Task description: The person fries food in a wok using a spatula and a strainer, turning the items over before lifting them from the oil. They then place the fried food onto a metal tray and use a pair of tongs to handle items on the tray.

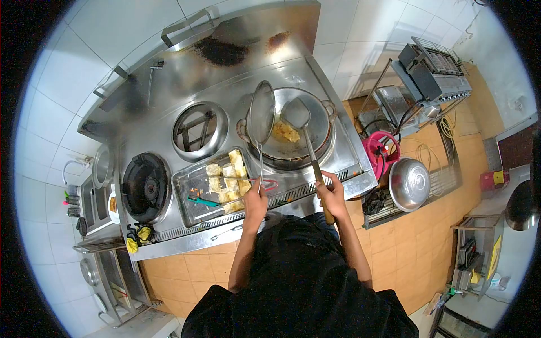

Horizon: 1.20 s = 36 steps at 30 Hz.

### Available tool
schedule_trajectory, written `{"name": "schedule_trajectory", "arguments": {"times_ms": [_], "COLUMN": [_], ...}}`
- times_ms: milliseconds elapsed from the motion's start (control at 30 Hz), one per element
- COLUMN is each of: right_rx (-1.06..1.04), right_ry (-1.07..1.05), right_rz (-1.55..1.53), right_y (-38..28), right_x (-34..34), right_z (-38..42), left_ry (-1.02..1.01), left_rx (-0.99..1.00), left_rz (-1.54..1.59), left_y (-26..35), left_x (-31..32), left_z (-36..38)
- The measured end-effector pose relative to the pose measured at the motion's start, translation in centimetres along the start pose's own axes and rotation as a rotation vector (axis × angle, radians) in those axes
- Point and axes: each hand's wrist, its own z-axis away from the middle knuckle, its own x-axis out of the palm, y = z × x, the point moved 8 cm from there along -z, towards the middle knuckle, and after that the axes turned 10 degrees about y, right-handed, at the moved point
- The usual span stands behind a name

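Observation:
My left hand (255, 203) is closed round the handle of a mesh strainer (262, 115), whose round head is tilted over the left side of a wok (313, 147). The wooden handle of a metal spatula (297, 112) is in my right hand (332, 197); its blade is over the wok. A golden-brown fried piece (286, 132) lies in the wok beneath the tools. Left of my left hand, a metal tray (194, 177) holds several pale rolls (230, 183) and tongs with a teal part (203, 201).
An open burner ring (200, 130) and a black burner (146, 186) are left of the wok. Right of the counter stand a pink basket (381, 152), a large metal bowl (409, 184) and a grill-like appliance (434, 70). Yellow-and-black cloths (139, 236) sit at the left front corner.

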Motion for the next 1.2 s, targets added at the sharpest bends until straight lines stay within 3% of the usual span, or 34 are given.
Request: {"name": "schedule_trajectory", "arguments": {"times_ms": [1200], "right_rx": [-0.123], "right_ry": [0.001], "right_rz": [0.04], "right_y": [-1.4], "right_x": [-0.5], "right_z": [0.6], "left_ry": [0.033], "left_rx": [-0.03], "left_rz": [0.027], "left_y": [0.4], "left_x": [-1.1], "left_z": [0.1]}}
